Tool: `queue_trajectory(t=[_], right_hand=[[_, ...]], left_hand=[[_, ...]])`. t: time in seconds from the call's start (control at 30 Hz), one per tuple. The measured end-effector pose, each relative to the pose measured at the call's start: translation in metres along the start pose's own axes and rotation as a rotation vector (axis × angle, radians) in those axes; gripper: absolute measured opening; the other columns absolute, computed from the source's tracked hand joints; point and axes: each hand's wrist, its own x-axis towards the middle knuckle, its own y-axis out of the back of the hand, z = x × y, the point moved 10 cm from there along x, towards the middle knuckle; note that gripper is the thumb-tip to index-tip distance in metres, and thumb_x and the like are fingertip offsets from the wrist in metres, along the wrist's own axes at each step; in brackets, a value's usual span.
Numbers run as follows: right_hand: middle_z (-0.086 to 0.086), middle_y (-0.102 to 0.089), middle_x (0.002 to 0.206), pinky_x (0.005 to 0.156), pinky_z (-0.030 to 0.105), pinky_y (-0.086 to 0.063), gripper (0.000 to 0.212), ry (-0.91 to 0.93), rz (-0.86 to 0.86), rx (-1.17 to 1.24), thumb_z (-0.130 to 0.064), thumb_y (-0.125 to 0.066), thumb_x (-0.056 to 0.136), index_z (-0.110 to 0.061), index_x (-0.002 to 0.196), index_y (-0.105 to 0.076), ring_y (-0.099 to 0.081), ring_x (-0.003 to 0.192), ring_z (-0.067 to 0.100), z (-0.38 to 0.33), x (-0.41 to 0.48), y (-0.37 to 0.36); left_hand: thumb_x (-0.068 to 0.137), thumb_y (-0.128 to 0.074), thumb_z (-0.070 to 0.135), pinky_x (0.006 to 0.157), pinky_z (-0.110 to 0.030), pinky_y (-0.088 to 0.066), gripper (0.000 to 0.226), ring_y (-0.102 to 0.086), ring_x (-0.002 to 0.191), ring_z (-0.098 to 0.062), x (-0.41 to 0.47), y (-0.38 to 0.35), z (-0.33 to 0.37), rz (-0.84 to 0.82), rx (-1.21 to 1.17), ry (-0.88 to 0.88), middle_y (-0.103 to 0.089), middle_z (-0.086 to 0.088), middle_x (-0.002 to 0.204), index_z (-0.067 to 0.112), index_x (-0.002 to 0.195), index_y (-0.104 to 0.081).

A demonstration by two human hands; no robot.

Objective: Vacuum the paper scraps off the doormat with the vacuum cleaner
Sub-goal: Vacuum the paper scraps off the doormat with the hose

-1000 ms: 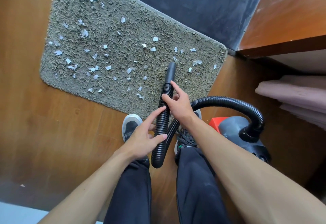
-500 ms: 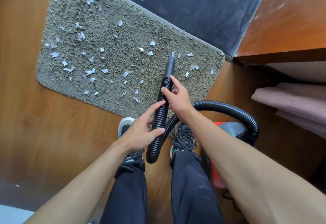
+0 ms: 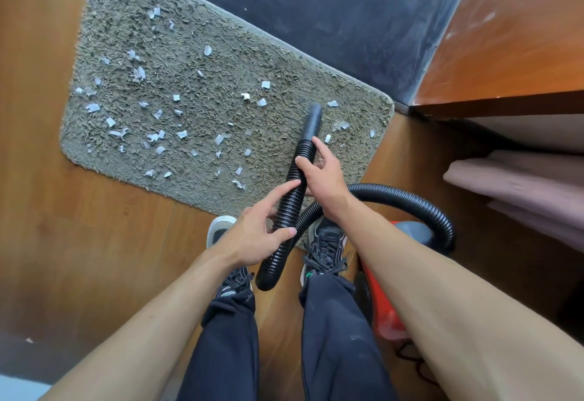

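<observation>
A shaggy grey-green doormat (image 3: 202, 53) lies on the wooden floor, strewn with several white paper scraps (image 3: 181, 134). I hold a black ribbed vacuum hose (image 3: 292, 198) with both hands. Its smooth nozzle (image 3: 312, 122) points at the mat's right part, near a few scraps. My right hand (image 3: 322, 176) grips the hose just behind the nozzle. My left hand (image 3: 259, 233) holds it lower down, thumb and fingers around it. The red and grey vacuum cleaner (image 3: 395, 290) stands by my right leg, mostly hidden behind my right arm.
A dark threshold strip (image 3: 316, 5) runs behind the mat. A wooden cabinet (image 3: 505, 53) stands at the right with folded pink cloth (image 3: 518, 185) on a lower shelf. My two shoes (image 3: 325, 242) stand at the mat's near edge. Wooden floor (image 3: 79, 226) stretches to the left.
The nozzle has shifted slightly forward and right over the mat. Scraps near the nozzle tip have gone. Both hands keep their hold on the hose.
</observation>
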Motion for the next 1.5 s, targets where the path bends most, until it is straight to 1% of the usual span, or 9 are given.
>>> queue_trajectory(t=[0.07,0.2,0.27,0.43,0.73,0.9,1.07,1.27,1.5], right_hand=[[0.010,-0.062,0.091,0.066,0.032,-0.053,0.054,-0.011,-0.010,0.001,-0.014,-0.058,0.093,-0.031,0.142,-0.042,-0.061,0.081,0.021,0.005,-0.007,0.006],[0.012,-0.063,0.090,0.062,0.031,-0.049,0.056,-0.032,0.017,-0.027,-0.017,-0.059,0.092,-0.028,0.144,-0.041,-0.062,0.077,0.021,0.014,-0.013,0.019],[0.010,-0.062,0.086,0.060,0.031,-0.048,0.058,-0.036,0.032,-0.031,-0.018,-0.059,0.092,-0.028,0.146,-0.040,-0.061,0.074,0.020,0.012,-0.012,0.025],[0.011,-0.064,0.090,0.061,0.034,-0.055,0.053,-0.041,0.005,0.021,-0.014,-0.057,0.095,-0.031,0.142,-0.039,-0.064,0.072,0.015,-0.005,-0.005,0.030],[0.005,-0.066,0.095,0.054,0.026,-0.053,0.056,-0.084,0.022,0.057,-0.013,-0.056,0.096,-0.029,0.145,-0.035,-0.067,0.077,0.014,-0.014,-0.001,0.048],[0.005,-0.063,0.087,0.063,0.034,-0.054,0.058,-0.127,0.015,0.088,-0.013,-0.057,0.095,-0.032,0.145,-0.035,-0.064,0.075,0.018,0.005,-0.015,0.048],[-0.002,-0.063,0.088,0.062,0.033,-0.056,0.064,-0.170,-0.012,0.120,-0.011,-0.058,0.095,-0.031,0.150,-0.032,-0.064,0.072,0.011,0.027,-0.034,0.034],[-0.001,-0.060,0.078,0.054,0.027,-0.056,0.064,-0.194,-0.039,0.101,-0.012,-0.059,0.095,-0.031,0.150,-0.032,-0.064,0.066,0.009,0.041,-0.051,0.018],[0.005,-0.062,0.091,0.052,0.025,-0.054,0.064,-0.204,-0.093,0.042,-0.012,-0.058,0.095,-0.032,0.150,-0.032,-0.066,0.071,0.010,0.044,-0.053,0.006]], left_hand=[[0.091,-0.067,0.012,0.090,-0.038,-0.055,0.081,-0.060,0.072,0.000,-0.002,-0.011,0.000,-0.002,-0.016,0.009,-0.066,0.014,0.107,0.063,0.141,-0.030],[0.088,-0.066,0.014,0.095,-0.045,-0.054,0.083,-0.066,0.101,-0.020,-0.003,-0.029,0.002,-0.005,0.023,0.012,-0.070,0.005,0.112,0.065,0.141,-0.027],[0.089,-0.066,0.014,0.091,-0.046,-0.056,0.083,-0.068,0.092,-0.022,0.000,-0.030,0.005,-0.005,0.043,0.010,-0.070,0.004,0.109,0.066,0.140,-0.026],[0.091,-0.065,0.013,0.081,-0.042,-0.059,0.079,-0.058,0.062,-0.007,0.013,-0.017,0.016,0.007,0.107,-0.002,-0.067,0.004,0.103,0.062,0.142,-0.028],[0.090,-0.066,0.017,0.093,-0.034,-0.051,0.080,-0.062,0.103,-0.016,0.031,-0.019,0.029,-0.034,0.197,0.001,-0.067,0.003,0.116,0.063,0.141,-0.025],[0.090,-0.066,0.015,0.086,-0.039,-0.057,0.080,-0.062,0.072,-0.002,0.018,-0.030,0.019,-0.082,0.170,0.012,-0.067,0.005,0.106,0.063,0.141,-0.027],[0.088,-0.065,0.009,0.100,-0.044,-0.052,0.083,-0.061,0.113,-0.012,-0.005,-0.038,-0.005,-0.115,0.024,0.051,-0.063,0.011,0.129,0.064,0.141,-0.031],[0.090,-0.064,0.010,0.105,-0.045,-0.049,0.082,-0.057,0.120,-0.012,-0.028,-0.043,-0.029,-0.109,-0.039,0.082,-0.063,0.011,0.131,0.062,0.143,-0.030],[0.092,-0.063,0.005,0.108,-0.044,-0.046,0.082,-0.056,0.118,-0.013,-0.037,-0.044,-0.041,-0.068,-0.095,0.092,-0.058,0.015,0.136,0.062,0.142,-0.032]])
